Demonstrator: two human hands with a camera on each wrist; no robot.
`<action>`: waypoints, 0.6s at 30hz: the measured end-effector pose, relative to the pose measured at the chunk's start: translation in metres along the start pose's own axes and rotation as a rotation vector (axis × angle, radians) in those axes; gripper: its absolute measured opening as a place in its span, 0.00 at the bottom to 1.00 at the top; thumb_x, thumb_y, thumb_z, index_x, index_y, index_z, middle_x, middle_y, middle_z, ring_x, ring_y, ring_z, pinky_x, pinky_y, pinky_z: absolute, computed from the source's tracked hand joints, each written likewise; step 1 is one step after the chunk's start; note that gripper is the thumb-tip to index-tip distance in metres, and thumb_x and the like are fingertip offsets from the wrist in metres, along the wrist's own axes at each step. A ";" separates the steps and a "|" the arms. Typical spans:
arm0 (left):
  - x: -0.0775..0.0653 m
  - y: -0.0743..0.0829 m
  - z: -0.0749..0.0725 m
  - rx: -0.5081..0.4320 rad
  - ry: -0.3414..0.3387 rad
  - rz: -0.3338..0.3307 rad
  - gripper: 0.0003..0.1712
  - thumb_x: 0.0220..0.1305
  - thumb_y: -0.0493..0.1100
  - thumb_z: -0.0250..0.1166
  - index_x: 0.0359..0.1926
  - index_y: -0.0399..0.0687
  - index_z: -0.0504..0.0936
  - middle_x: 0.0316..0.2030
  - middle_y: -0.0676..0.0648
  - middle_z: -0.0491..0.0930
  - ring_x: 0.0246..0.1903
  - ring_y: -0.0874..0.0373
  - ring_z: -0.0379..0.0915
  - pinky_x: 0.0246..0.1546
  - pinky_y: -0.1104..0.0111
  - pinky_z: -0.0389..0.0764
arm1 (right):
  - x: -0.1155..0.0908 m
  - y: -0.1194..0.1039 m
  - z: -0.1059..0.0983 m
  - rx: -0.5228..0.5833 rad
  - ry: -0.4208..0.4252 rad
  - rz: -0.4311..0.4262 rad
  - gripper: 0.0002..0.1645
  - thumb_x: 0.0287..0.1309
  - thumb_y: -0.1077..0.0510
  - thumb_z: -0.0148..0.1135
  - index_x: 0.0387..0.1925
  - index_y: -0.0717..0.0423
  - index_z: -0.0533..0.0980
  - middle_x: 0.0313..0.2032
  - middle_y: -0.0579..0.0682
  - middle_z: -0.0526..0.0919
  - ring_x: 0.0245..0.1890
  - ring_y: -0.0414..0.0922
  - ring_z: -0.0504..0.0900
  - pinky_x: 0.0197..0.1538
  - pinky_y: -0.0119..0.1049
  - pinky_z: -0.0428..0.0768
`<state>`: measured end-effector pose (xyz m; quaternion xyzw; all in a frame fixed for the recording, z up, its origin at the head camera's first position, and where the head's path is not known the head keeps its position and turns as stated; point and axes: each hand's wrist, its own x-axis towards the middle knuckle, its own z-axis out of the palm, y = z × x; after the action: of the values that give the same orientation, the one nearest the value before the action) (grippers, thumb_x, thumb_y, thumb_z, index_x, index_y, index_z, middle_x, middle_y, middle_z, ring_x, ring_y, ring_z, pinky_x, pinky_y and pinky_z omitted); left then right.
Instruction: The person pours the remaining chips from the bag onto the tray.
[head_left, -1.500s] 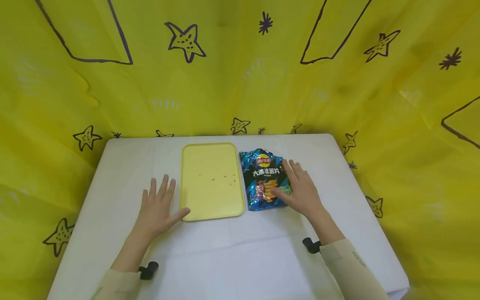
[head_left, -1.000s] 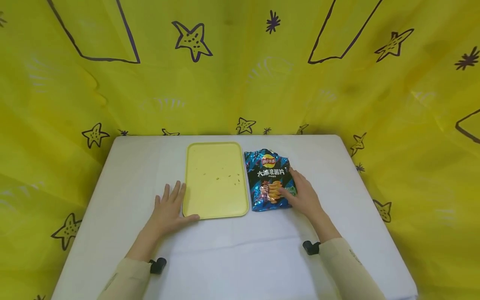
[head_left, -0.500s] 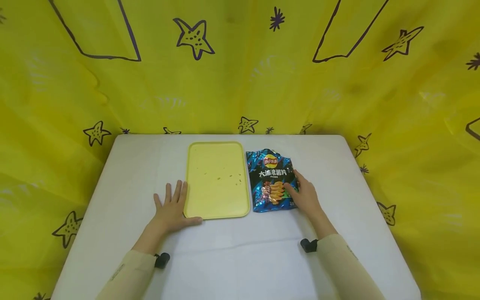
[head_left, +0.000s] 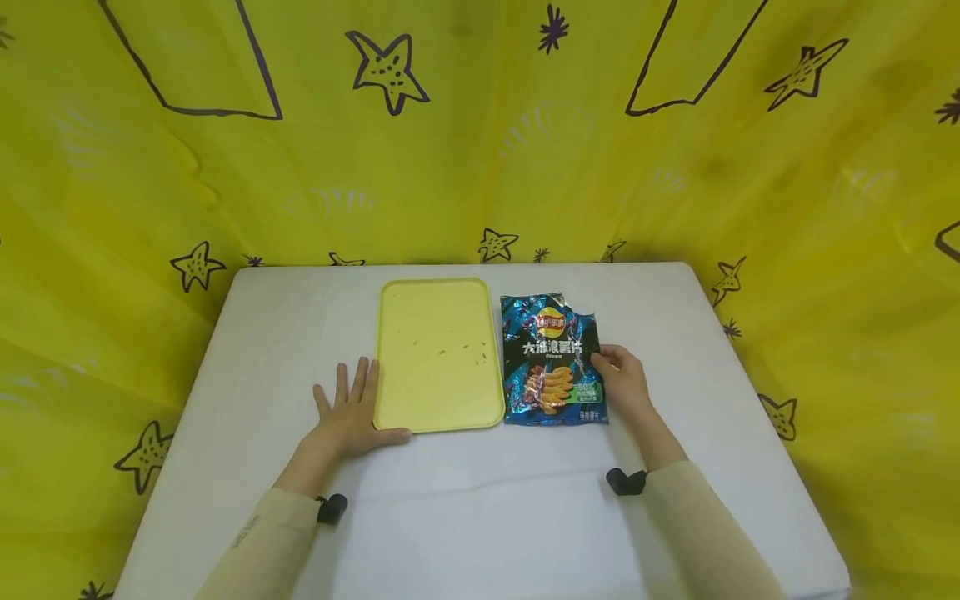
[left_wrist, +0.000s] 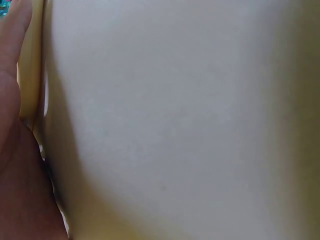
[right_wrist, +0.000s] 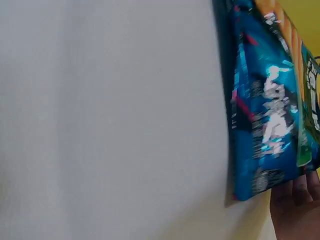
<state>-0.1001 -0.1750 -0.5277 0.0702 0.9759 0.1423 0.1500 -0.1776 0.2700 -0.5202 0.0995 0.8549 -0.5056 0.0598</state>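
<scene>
A blue and black chip bag (head_left: 551,354), its top corner torn off, lies just right of a yellow tray (head_left: 423,308). My right hand (head_left: 628,385) pinches the bag's right edge between thumb and fingers. In the right wrist view the chip bag (right_wrist: 267,125) stands at the right, with the fingers of my right hand (right_wrist: 297,210) under its edge. My left hand (head_left: 351,427) is spread at the tray's near left corner, thumb along the near rim and fingers at the left side. The left wrist view shows part of my left hand (left_wrist: 20,150) against the tray's side.
Several small crumbs (head_left: 480,360) lie on the tray. A white cloth (head_left: 465,517) covers the table. Behind it and at both sides hangs a yellow curtain (head_left: 450,167) with drawn starfish.
My right hand has gone from lying over the chip bag's right side to pinching its right edge, and the bag has shifted slightly right. My left hand has moved in against the tray corner.
</scene>
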 end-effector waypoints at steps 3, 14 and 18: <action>0.001 0.000 -0.001 -0.001 -0.009 -0.007 0.74 0.37 0.84 0.52 0.70 0.45 0.27 0.70 0.41 0.24 0.66 0.37 0.15 0.52 0.32 0.23 | -0.003 -0.008 0.000 0.046 0.004 -0.021 0.28 0.64 0.40 0.46 0.53 0.57 0.67 0.53 0.58 0.73 0.54 0.52 0.71 0.56 0.47 0.70; 0.002 -0.003 0.001 -0.027 -0.014 -0.011 0.75 0.36 0.84 0.52 0.70 0.47 0.26 0.70 0.42 0.23 0.66 0.38 0.13 0.52 0.33 0.22 | -0.014 -0.044 0.002 0.074 0.061 -0.207 0.24 0.64 0.43 0.48 0.51 0.56 0.68 0.50 0.56 0.78 0.48 0.47 0.76 0.51 0.36 0.74; 0.002 -0.004 0.003 -0.022 -0.013 -0.015 0.75 0.35 0.85 0.51 0.70 0.47 0.26 0.70 0.43 0.23 0.66 0.38 0.13 0.52 0.33 0.21 | -0.020 -0.062 0.002 0.096 0.059 -0.326 0.19 0.64 0.48 0.50 0.48 0.57 0.70 0.45 0.56 0.80 0.43 0.44 0.78 0.45 0.25 0.74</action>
<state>-0.1012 -0.1780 -0.5320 0.0620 0.9738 0.1513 0.1580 -0.1727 0.2376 -0.4645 -0.0228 0.8360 -0.5457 -0.0531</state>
